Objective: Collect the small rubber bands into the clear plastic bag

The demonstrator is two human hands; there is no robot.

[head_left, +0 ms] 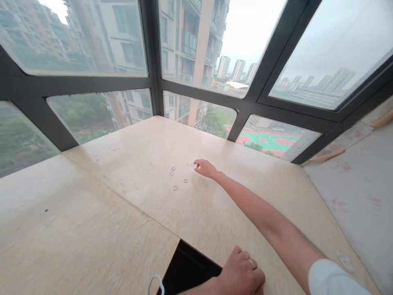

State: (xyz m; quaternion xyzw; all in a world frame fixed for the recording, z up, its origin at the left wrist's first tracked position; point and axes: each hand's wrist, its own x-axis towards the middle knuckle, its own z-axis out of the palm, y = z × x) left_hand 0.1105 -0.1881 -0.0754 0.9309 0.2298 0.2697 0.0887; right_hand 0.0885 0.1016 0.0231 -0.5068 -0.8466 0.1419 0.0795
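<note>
Out over the pale stone ledge, my right hand (205, 168) reaches with thumb and fingers curled close together. A thin pale ring (192, 164) lies right at its fingertips; whether they grip it is too small to tell. Beside it is another pale ring (188, 164). Further left and nearer lie a dark ring (173, 169), a pinkish ring (171, 174) and two reddish rings, one (185, 181) to the right of the other (175, 188). My left hand (242, 271), wearing a finger ring, rests closed near the dark opening; its palm is hidden.
The ledge (147, 143) has a seam across it and a dark cut-out (190, 266) in front. A white loop (156, 282) shows at the bottom edge. A small dark bit (46, 210) lies at left. Framed windows (156, 82) and a patterned wall (353, 188) border the ledge.
</note>
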